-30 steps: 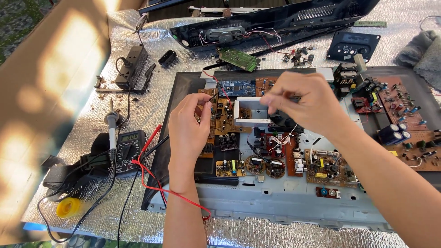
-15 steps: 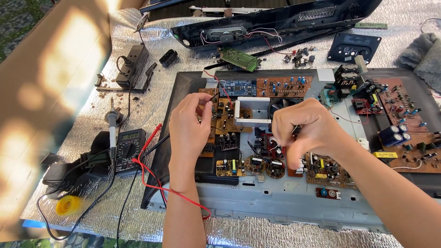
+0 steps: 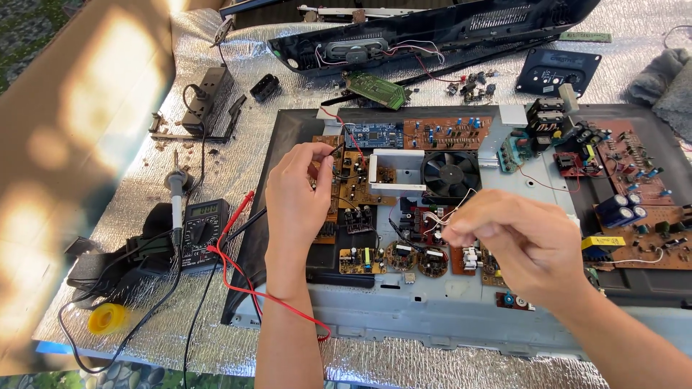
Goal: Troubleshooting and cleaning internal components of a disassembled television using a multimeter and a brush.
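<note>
Head view: the left hand (image 3: 299, 193) pinches a black probe lead (image 3: 337, 148) between thumb and fingers over the brown circuit board (image 3: 355, 189), at the chassis's left. The right hand (image 3: 522, 245), loosely curled, pinches thin white wires (image 3: 450, 210) just near of the black fan (image 3: 450, 173). A yellow label (image 3: 602, 243) sits right of that hand; a yellow tape roll (image 3: 107, 318) lies near-left.

**Obscured and Indeterminate Areas**

The right hand (image 3: 515, 241) is motion-blurred; its grip on the thin white wires (image 3: 450, 212) cannot be resolved. The left hand (image 3: 297, 191) covers part of the brown circuit board (image 3: 353, 187), hiding what its fingertips pinch. The grey cloth (image 3: 667, 79) and right-side boards (image 3: 641, 209) are cut off by the frame edge. Component markings are too small to tell.
</note>
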